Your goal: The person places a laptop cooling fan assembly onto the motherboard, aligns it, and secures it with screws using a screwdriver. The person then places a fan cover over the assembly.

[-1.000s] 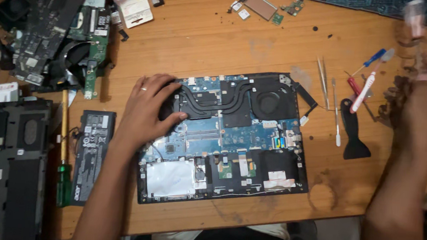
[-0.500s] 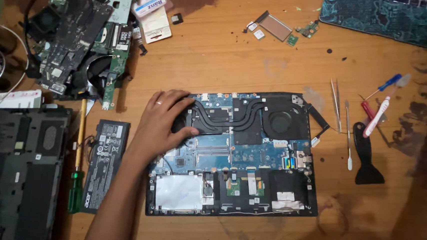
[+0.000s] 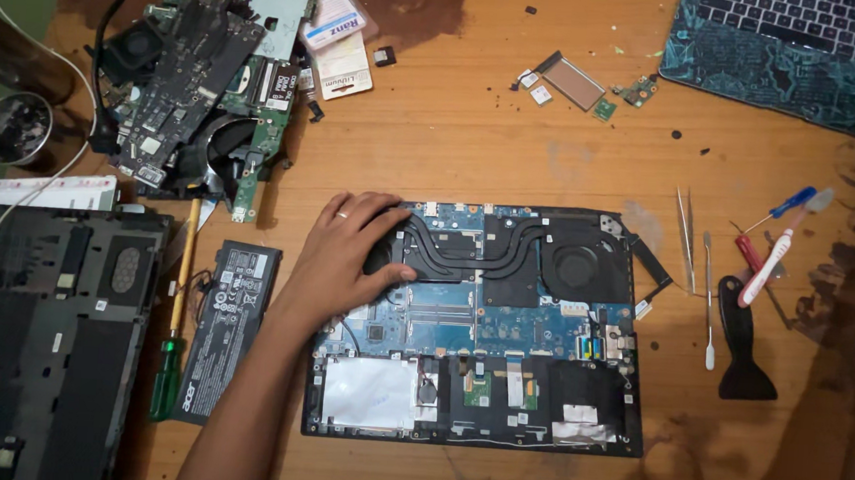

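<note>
Here, left hand point(image 3: 351, 255) flat, fingers spread, gripping nothing, presses opened black laptop base with blue circuit board point(image 3: 502, 325); steady pressure likely stops sliding. Right hand unseen.

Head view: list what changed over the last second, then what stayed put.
The right hand, raised at the right edge a second ago with something small and blurred, has left the view. The camera drifted, so the opened laptop sits further right and a keyboard shows at top right. The left hand stays pressed on the laptop's left fan area. Battery pack, green-handled screwdriver and tweezers lie unmoved.
</note>
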